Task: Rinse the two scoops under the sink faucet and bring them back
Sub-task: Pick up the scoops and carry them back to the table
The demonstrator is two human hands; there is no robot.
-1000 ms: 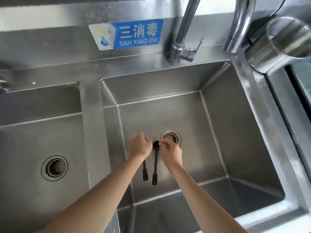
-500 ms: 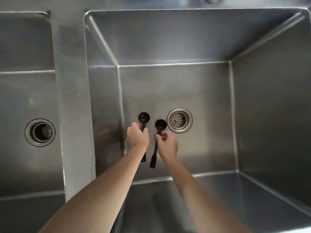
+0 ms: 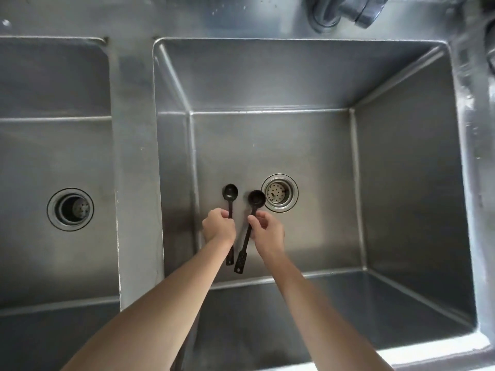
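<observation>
Gripping one black scoop in each hand, you are holding both over the right basin (image 3: pixel 401 156). Your left hand (image 3: pixel 218 228) is curling round the stem of the left scoop (image 3: pixel 230 195), and your right hand (image 3: pixel 267 231) is pinching the stem of the right scoop (image 3: pixel 256 200) between thumb and fingers. Both bowls are pointing away from you and facing up, while the handle ends are hanging down past your wrists. Holding them mid-stem like this is probably keeping the bowls free to catch water and your fingers clear of them.

The scoops are sitting just beside each other, apart at the bowls and nearly meeting at the handle ends. The right bowl is hovering just beside the drain (image 3: pixel 280 193).

No water is showing in this view, so the rinse is likely not running right now. The faucet (image 3: pixel 345 9) is sitting at the back rim, well apart from your hands, and its spout is out of view. A second basin (image 3: pixel 53 103) with its own drain (image 3: pixel 70 209) is lying to your left past the divider (image 3: pixel 134 156). Nothing is standing between the scoops and the faucet; only the reach up is remaining.
</observation>
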